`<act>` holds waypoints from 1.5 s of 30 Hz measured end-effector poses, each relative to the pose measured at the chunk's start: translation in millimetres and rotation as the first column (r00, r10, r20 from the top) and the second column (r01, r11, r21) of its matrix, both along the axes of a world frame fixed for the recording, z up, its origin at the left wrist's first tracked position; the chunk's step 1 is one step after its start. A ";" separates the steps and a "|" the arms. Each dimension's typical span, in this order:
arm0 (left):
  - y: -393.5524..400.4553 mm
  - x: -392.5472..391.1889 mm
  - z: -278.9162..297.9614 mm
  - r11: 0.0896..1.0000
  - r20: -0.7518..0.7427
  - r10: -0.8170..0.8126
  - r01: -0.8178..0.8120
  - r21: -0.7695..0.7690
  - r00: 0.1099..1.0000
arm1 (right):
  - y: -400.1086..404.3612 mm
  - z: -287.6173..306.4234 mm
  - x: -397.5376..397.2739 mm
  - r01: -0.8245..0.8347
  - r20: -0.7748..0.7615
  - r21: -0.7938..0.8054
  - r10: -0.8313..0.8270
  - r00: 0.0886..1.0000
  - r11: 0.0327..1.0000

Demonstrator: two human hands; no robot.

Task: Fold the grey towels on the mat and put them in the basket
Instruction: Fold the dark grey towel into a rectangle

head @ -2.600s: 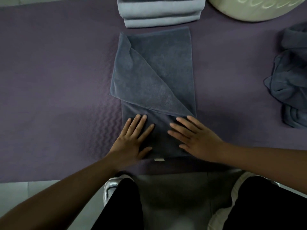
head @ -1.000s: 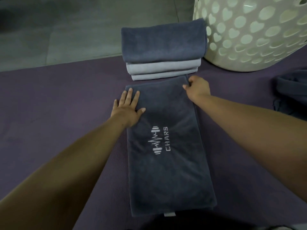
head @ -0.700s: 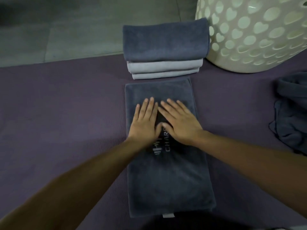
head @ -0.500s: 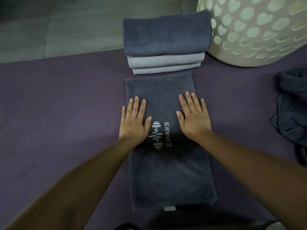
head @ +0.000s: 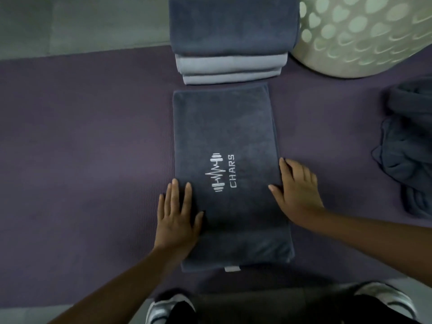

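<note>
**Both hands flat at towel's long edges**

Folded grey towel lies lengthwise on purple mat, "CHARS" logo face up, white tag at near edge. Left hand: fingers straight, palm down, resting on left edge, half on mat. Right hand: fingers straight and together, pressing right edge. Neither grips anything. Stack of folded towels just beyond far end. Perforated white basket at top right. Unfolded grey pile on mat at right, well apart.
</note>
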State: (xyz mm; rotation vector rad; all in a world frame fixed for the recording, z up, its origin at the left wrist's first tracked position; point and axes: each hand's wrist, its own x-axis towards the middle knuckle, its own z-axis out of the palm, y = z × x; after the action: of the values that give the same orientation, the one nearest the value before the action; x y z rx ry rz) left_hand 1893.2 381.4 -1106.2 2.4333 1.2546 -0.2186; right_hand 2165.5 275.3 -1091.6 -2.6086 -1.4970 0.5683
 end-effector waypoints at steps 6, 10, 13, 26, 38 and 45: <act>-23.1 -16.6 33.4 0.873 0.148 0.397 -0.324 -0.364 0.906 | -48.5 17.5 -17.1 0.201 -0.480 -0.155 -0.251 0.840 0.967; -37.4 -31.1 38.4 0.840 0.089 0.382 -0.305 -0.449 0.920 | -60.2 22.5 -26.4 0.236 -0.529 -0.100 -0.252 0.810 0.967; -43.7 -40.4 36.9 0.867 0.070 0.320 -0.262 -0.424 0.945 | -69.8 30.1 -31.3 0.168 -0.546 -0.125 -0.209 0.811 0.978; -28.9 -39.8 62.8 0.573 0.079 0.534 -0.291 -0.766 0.842 | -79.4 46.0 -23.8 0.003 -0.644 -0.070 -0.048 0.764 0.998; 44.5 -5.3 104.0 0.308 0.001 0.677 -0.282 -0.909 0.736 | -19.1 93.2 11.3 0.225 -0.738 0.003 -0.149 0.658 0.974; 116.9 56.2 102.6 0.217 0.056 0.916 -0.374 -0.902 0.396 | 62.5 88.5 45.5 0.622 -0.893 -0.259 -0.429 0.138 0.739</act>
State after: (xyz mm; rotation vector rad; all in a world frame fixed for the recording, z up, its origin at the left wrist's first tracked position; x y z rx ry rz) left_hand 1949.4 498.3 -1003.5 0.7997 1.3792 0.2474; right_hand 2211.1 337.8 -1003.1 -1.7453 -0.1521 1.3782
